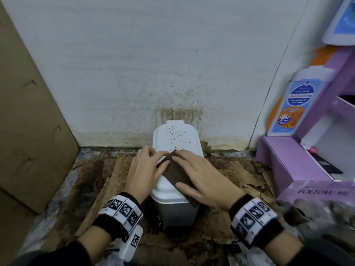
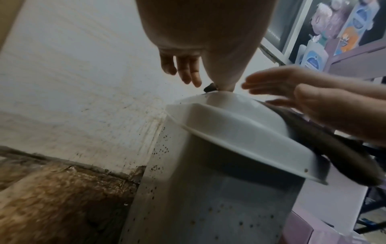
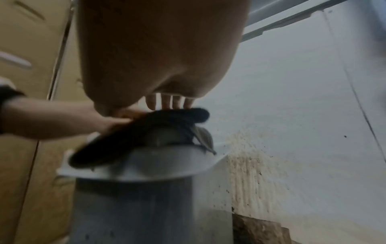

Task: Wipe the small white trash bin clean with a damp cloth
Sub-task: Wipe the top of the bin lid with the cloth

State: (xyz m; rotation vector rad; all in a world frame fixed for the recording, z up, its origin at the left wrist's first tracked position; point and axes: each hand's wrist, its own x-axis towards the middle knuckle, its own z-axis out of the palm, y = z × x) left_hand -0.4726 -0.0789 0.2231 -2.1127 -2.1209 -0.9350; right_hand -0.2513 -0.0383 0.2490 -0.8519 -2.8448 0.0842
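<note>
The small white trash bin (image 1: 173,212) stands on the floor against the wall, its lid (image 1: 172,134) speckled with brown spots at the far end. A dark brown cloth (image 1: 176,174) lies spread over the near half of the lid. My right hand (image 1: 201,175) lies flat on the cloth with straight fingers. Left of it, my left hand (image 1: 148,167) rests on the lid, its fingertips and thumb touching the cloth's far left edge. In the left wrist view my left hand's (image 2: 208,77) thumb presses beside the cloth's corner (image 2: 210,87). Spots also dot the bin's side (image 2: 163,148).
A large cardboard sheet (image 1: 28,116) leans at the left. Purple boxes (image 1: 288,162) and a wash bottle (image 1: 296,101) crowd the right. The wall (image 1: 178,110) behind the bin is splattered brown. Torn, stained cardboard (image 1: 244,179) covers the floor.
</note>
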